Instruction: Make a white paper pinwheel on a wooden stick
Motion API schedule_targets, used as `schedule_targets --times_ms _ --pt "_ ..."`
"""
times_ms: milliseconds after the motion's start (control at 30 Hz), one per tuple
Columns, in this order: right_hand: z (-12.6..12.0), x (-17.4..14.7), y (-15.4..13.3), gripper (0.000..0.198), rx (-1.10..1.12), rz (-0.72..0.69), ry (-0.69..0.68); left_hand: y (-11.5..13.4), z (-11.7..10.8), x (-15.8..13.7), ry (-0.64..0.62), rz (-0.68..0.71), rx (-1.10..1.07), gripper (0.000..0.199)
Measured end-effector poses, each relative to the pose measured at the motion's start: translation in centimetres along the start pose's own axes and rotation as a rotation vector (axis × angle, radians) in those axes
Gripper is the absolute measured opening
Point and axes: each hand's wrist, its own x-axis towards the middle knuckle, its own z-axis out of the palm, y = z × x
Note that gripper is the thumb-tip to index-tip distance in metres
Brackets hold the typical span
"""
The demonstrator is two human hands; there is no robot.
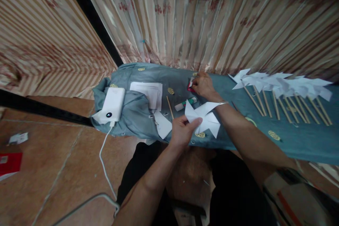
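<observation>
Paper pinwheel (209,122), white, one: just below centre of the frame, pinched in the left hand (182,130), thumb over its middle, presumably to hold the folded points together.
Small red box (190,84), one: above centre; right hand (203,85) at it, fingers narrowed; whether they grip anything, cannot tell.
Glue stick (183,105) and loose wooden stick (170,107): mid-frame, lying within easy reach of both hands.
Paper sheets (148,90): left of centre, stacked flat, apparently for tidiness.
Row of pinwheels (283,83) on sticks: right of frame, heads overlapping toward the far edge of the table (304,143), likely saving room.
</observation>
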Motion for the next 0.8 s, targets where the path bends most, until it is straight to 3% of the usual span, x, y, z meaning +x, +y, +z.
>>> schedule_targets --times_ms 333,533,667,800 --pt "1.6 0.3 0.8 0.022 0.044 -0.067 0.101 -0.2 -0.1 0.1 -0.004 0.003 0.007 0.029" --pt "2.9 -0.3 1.7 0.014 0.35 -0.1 0.36 -0.2 -0.2 0.2 0.004 0.019 0.027 0.027" --pt "3.2 -0.8 2.3 0.009 0.487 0.001 0.419 -0.2 -0.2 0.1 0.011 0.032 0.032 0.026" --pt "3.4 -0.8 2.9 0.007 0.828 0.202 0.42 -0.4 0.0 0.1 0.004 0.03 0.027 0.024"
